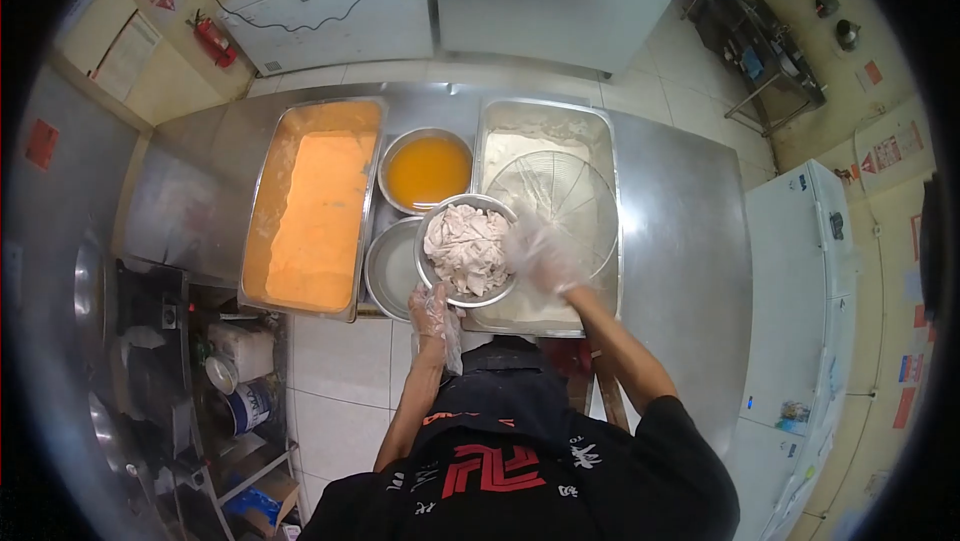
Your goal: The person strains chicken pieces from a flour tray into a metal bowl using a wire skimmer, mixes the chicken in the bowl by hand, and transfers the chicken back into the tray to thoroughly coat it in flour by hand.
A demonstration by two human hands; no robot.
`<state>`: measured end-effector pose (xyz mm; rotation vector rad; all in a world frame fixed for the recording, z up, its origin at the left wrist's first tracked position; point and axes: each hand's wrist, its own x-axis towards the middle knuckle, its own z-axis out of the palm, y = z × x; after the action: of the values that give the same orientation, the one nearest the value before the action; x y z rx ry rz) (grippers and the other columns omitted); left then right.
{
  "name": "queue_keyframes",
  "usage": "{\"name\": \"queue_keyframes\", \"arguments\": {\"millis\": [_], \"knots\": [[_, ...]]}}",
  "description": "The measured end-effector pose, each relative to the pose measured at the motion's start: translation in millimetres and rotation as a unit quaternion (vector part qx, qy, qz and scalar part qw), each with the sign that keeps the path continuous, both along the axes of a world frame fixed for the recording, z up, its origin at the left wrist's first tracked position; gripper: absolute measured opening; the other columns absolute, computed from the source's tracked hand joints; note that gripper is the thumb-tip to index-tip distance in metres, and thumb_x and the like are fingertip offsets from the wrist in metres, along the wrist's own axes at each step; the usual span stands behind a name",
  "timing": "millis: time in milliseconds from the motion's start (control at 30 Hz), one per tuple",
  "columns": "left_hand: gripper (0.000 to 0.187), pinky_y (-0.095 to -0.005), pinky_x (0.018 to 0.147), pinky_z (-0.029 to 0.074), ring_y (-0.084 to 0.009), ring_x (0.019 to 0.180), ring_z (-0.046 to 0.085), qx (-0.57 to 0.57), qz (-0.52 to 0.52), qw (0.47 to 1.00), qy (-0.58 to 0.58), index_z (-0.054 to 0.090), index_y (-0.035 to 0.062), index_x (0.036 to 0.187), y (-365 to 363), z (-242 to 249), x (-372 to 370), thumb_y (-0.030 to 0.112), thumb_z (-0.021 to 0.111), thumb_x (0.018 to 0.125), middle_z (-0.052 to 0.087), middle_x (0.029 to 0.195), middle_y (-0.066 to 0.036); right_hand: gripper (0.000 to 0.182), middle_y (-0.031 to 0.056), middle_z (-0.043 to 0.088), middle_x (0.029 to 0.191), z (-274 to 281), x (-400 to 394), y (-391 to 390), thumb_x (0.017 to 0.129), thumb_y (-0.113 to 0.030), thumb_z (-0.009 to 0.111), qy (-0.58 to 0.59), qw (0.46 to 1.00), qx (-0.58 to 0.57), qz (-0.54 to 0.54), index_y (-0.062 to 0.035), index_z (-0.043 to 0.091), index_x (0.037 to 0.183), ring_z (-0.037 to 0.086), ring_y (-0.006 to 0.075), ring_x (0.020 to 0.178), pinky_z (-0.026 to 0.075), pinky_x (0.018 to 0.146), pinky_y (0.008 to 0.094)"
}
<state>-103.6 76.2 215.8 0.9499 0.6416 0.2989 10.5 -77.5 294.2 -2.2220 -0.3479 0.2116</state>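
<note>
Right now the gloved left hand's fingers clasp the rim of the steel bowl of raw chicken pieces, while the blurred right hand spreads wide at its far edge. Best keep the bowl steady and level above the flour tray on the table.

The steel counter carries two rectangular trays, one holding orange batter and one holding white flour. There are three round metal bowls: one of orange liquid, one heaped with pale raw meat, and one that looks empty, plus a single round wire strainer lying in the flour tray. Two gloved hands are in view, the left hand and the right hand, and one red fire extinguisher stands by the far wall.
</note>
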Motion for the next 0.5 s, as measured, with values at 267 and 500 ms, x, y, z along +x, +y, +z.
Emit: {"name": "queue_keyframes", "arguments": {"millis": [267, 500], "knots": [[0.022, -0.0251, 0.037, 0.040, -0.0130, 0.054, 0.053, 0.154, 0.077, 0.985, 0.033, 0.048, 0.0046, 0.093, 34.1, -48.1, -25.9, 0.014, 0.058, 0.077, 0.054, 0.072, -0.004, 0.053, 0.0254, 0.040, 0.124, -34.1, -57.4, 18.7, 0.083, -0.020, 0.045, -0.227, 0.930, -0.243, 0.158, 0.0051, 0.032, 0.128, 0.031, 0.0288, 0.123, 0.029, 0.100, 0.0355], [0.023, -0.0250, 0.035, 0.042, -0.0132, 0.049, 0.052, 0.161, 0.061, 0.984, 0.034, 0.048, 0.0014, 0.095, 30.9, -49.2, -44.0, 0.013, 0.058, 0.078, 0.054, 0.071, -0.006, 0.032, 0.0172, 0.051, 0.104, -84.1, 9.6, 15.4, 0.083, -0.023, 0.047, -0.134, 0.955, -0.183, 0.189, -0.0038, 0.050, 0.108, 0.054, 0.0307, 0.089, 0.048, 0.064, 0.0378]]}}
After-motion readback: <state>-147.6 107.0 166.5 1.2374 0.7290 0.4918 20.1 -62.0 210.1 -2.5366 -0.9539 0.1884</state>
